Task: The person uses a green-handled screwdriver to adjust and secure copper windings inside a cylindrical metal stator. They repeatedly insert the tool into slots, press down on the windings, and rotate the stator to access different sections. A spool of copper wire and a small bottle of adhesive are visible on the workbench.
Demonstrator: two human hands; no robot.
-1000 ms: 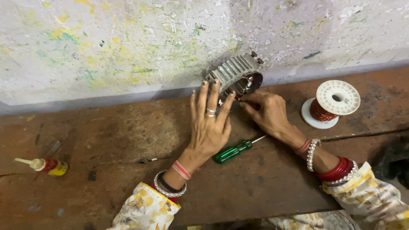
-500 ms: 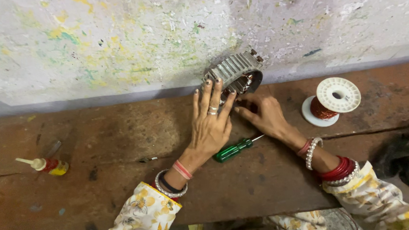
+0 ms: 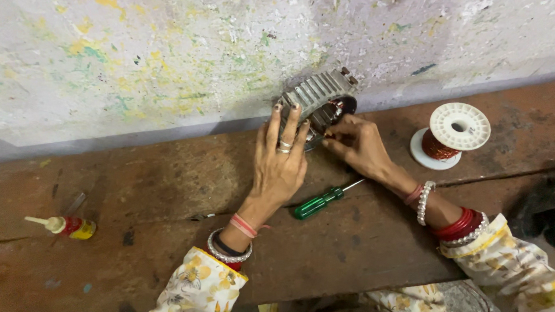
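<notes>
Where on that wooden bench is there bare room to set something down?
Bare wood lies between the small yellow glue bottle and the left hand, and along the near edge below the green-handled screwdriver. It is crowded around the ribbed metal ring, both hands and the white spool of copper wire.
</notes>
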